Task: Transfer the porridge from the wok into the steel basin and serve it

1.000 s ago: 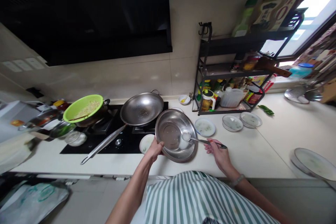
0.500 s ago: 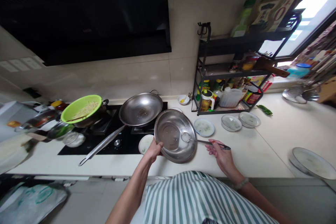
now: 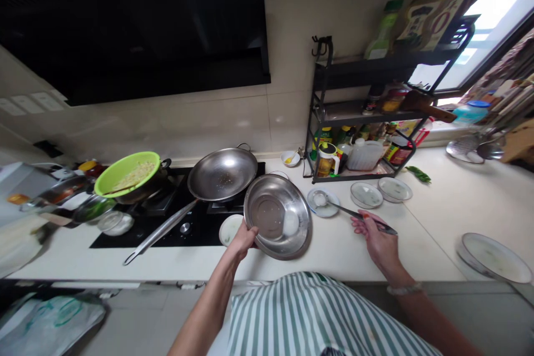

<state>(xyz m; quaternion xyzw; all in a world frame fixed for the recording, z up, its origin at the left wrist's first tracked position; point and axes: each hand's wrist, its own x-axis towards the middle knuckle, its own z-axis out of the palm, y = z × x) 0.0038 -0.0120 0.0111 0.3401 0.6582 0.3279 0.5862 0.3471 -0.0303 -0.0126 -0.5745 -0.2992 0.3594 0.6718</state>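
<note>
My left hand [image 3: 245, 238] grips the near-left rim of a steel bowl [image 3: 265, 200], which tilts toward me with a little whitish liquid pooled low on its right side. In my right hand [image 3: 377, 233] is the dark handle of a ladle [image 3: 348, 211]. Its small round scoop hangs over a shallow bowl [image 3: 332, 210] with pale liquid and green bits, right of the steel bowl. Two similar glass bowls, a nearer one [image 3: 359, 203] and a farther one [image 3: 401, 197], stand further right. Another pale bowl [image 3: 227, 229] sits partly behind my left hand.
A steel wok [image 3: 223, 172] rests on the black stove [image 3: 137, 233], its long handle reaching toward me. A green basket [image 3: 146, 158] of pale shreds stands further left. The spice rack [image 3: 359, 122] is behind the bowls. A large bowl [image 3: 496, 258] sits at far right.
My right hand has moved right with the ladle. Its scoop has left the steel bowl and is now over the shallow bowl. My left hand holds the steel bowl much as before.
</note>
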